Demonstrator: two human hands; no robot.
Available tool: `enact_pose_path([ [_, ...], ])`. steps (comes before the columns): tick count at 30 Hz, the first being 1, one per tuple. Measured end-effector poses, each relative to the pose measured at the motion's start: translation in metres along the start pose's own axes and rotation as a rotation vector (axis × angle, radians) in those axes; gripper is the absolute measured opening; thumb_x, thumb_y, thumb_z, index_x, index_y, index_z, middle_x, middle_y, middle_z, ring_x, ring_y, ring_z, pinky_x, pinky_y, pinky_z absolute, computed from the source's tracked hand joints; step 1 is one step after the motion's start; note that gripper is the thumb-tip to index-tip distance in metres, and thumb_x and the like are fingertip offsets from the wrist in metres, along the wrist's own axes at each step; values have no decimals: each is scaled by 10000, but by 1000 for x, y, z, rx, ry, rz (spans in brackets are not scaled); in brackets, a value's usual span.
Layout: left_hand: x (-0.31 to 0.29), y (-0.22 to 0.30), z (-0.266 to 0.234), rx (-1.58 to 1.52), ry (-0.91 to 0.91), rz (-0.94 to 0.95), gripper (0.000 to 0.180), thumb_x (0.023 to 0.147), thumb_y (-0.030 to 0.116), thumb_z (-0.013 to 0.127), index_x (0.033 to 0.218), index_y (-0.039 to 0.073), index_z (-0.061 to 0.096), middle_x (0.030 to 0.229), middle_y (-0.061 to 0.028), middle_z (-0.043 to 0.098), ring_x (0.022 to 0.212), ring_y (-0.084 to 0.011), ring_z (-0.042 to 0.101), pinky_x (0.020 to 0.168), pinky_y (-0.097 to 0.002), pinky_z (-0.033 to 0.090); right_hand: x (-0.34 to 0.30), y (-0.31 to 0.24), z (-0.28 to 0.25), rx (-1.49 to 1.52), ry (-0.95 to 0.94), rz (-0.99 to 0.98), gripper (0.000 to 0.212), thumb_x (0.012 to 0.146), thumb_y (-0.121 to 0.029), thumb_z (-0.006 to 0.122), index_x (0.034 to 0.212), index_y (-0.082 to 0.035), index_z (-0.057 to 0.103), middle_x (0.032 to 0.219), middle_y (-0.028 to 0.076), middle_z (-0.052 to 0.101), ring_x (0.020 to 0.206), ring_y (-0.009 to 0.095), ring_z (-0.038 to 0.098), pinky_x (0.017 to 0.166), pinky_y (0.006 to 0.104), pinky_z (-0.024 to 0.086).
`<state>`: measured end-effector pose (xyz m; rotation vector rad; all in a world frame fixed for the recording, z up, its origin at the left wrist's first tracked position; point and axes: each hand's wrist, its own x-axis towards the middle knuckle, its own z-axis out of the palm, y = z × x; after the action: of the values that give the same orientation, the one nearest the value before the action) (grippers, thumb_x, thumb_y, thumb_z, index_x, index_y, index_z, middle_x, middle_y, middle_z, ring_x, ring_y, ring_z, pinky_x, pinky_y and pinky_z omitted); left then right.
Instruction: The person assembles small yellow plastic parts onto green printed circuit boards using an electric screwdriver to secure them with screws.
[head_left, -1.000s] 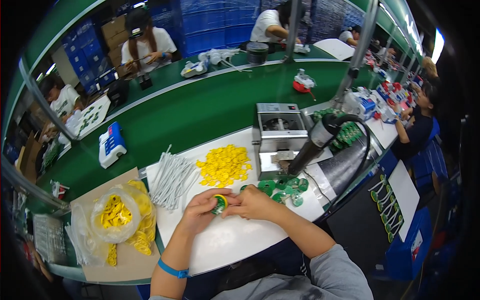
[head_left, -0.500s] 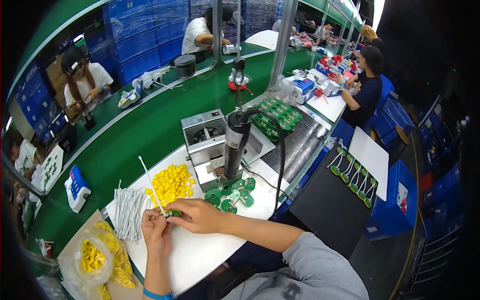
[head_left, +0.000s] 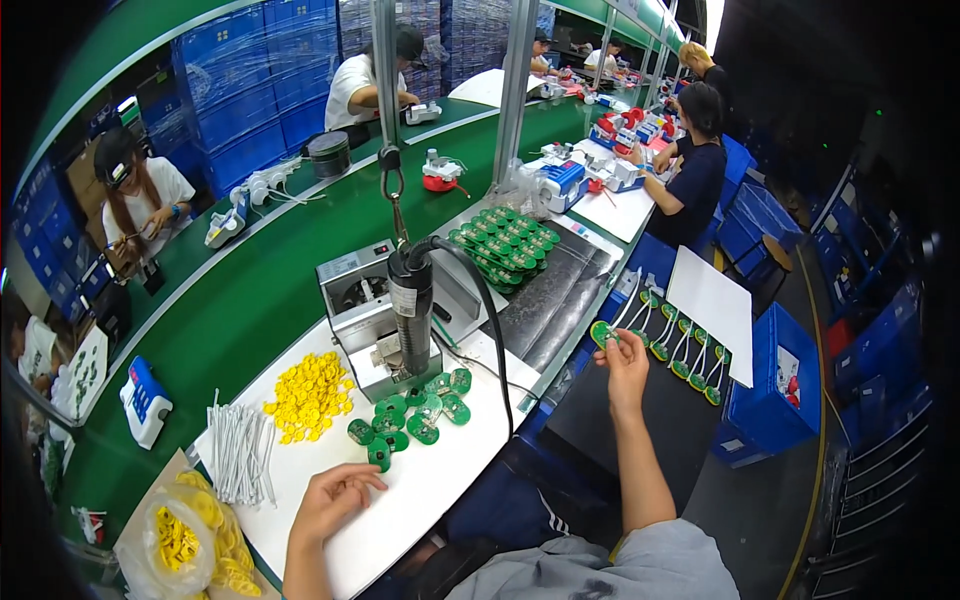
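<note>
My right hand is out to the right over a black surface, its fingers pinching a round green circuit board by the edge. White wire shows close above that board. Beside it lies a row of similar wired boards. My left hand rests low over the white work sheet, fingers loosely bent and apart, holding nothing. Its fingertips are just below the nearest of several loose green boards; whether they touch it I cannot tell.
Yellow round parts and a bundle of white cables lie on the sheet's left. A metal machine stands behind, with a black hanging tool. Green board panels are stacked farther back. A blue bin stands right; co-workers sit beyond.
Both hands were together on a board with a white cable. My right hand has swung right with the board; my left has let go and moved beside the loose boards. The view has shifted.
</note>
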<state>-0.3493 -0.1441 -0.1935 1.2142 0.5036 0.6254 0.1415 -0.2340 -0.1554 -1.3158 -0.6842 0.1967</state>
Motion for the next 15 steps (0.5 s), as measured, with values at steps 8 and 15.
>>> enact_pose_path([
  [8,21,12,45,433,67,-185,217,889,112,747,1080,10,742,829,9,722,682,-26,530,616,-200,429,105,82,-126,-666,46,167,245,944,-128,674,1110,41,614,738,79,677,575,131,650,466,268,500],
  [15,-30,87,48,555,471,305,121,914,85,693,996,-4,692,827,-45,702,663,-93,560,600,-236,430,104,41,-115,-1235,194,152,405,913,-375,671,1184,-75,642,996,214,721,1031,403,668,884,501,514],
])
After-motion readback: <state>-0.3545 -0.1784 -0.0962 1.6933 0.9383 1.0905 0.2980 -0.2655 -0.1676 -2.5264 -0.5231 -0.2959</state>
